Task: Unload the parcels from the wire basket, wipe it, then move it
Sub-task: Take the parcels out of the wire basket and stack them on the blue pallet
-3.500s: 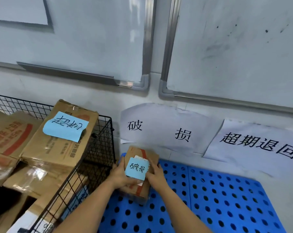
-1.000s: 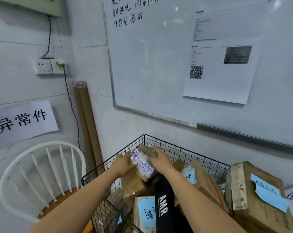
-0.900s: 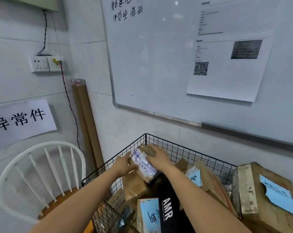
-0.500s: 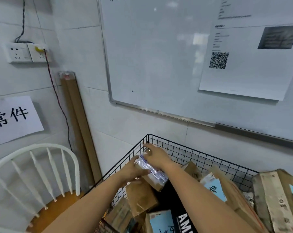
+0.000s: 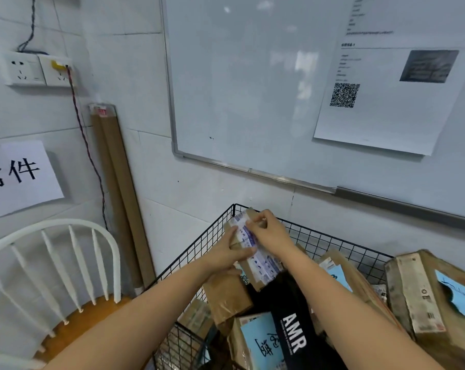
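Wire basket [image 5: 319, 235], black bag [image 5: 290, 311] perhaps atop parcels [image 5: 423, 295], chair [image 5: 92, 315] beside

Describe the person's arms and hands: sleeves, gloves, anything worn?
Nothing worn that shows. Both forearms are bare down to the frame edge: no sleeves. The left hand and right hand have no gloves, watch, bands or visible rings.

Parcel depot: whiteboard [image 5: 252, 89], wall sign [image 5: 20, 177], wire basket [image 5: 319, 240] heaped with labelled cardboard parcels [image 5: 413, 289]
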